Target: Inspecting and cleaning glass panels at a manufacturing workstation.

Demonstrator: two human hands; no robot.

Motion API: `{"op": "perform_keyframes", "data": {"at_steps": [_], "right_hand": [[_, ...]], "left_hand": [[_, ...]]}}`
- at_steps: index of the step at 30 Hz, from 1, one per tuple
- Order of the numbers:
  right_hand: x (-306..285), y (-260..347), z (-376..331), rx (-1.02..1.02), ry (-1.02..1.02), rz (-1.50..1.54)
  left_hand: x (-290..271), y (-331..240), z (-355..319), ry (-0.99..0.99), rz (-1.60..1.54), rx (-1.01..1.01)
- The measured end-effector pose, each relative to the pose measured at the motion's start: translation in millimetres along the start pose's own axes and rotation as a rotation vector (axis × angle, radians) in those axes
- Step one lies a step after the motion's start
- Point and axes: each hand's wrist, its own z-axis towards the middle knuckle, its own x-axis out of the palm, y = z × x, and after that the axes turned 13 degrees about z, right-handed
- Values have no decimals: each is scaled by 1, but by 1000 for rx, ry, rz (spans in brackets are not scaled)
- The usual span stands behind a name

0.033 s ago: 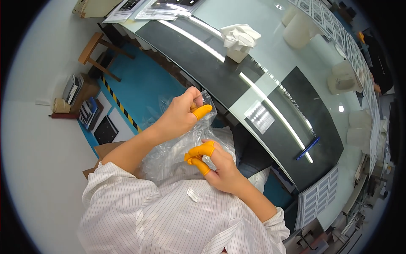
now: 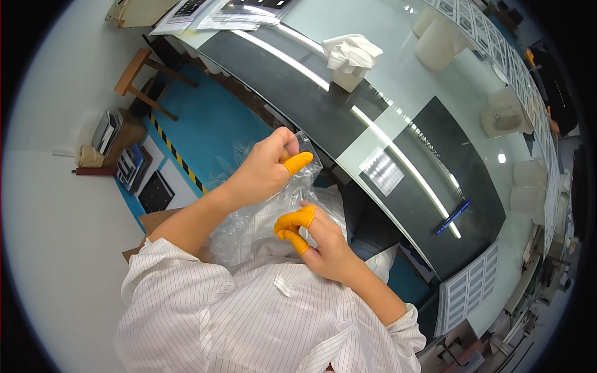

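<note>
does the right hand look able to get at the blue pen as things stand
Probably yes, with a stretch: the blue pen lies uncovered on the glossy tabletop, and nothing seems to stand between it and the right hand.

The curled fingers of the left hand (image 2: 267, 165) conceal the part of the clear plastic bag (image 2: 239, 230) they grip; the left forearm (image 2: 211, 204) covers more of it, and any contents cannot be made out. At the right hand (image 2: 326, 245), whether anything lies between the meeting fingertips is indiscernible. The brown cardboard (image 2: 163, 217) is largely hidden behind the left forearm. The papers (image 2: 249, 18) are cut off by the upper edge; a dark shape (image 2: 553, 93) near the right rim is too blurred to identify.
</note>
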Motion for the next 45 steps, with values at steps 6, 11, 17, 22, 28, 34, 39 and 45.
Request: {"op": "perform_keyframes", "data": {"at_steps": [6,11,17,22,28,34,39,45], "right_hand": [[-9,-22,-11,-89,-73,-359],[-3,-25,-12,-34,-255,-201],[-10,-23,-10,-188,-84,-488],[-8,-25,-10,-199,-104,-709],[-10,-30,-11,-82,-249,-854],[-6,-25,-11,-99,-206,-651],[-1,-22,-10,-135,-68,-734],[-3,-24,-10,-126,-116,-836]], "left_hand": [[0,-17,3,125,-628,-306],[9,-13,4,74,-800,-354],[24,-1,2,11,-889,-363],[32,7,2,29,-998,-312],[36,15,-4,67,-955,-280],[36,16,-7,-16,-981,-323],[38,18,-8,9,-1041,-262],[40,15,-9,5,-1063,-263]]}}
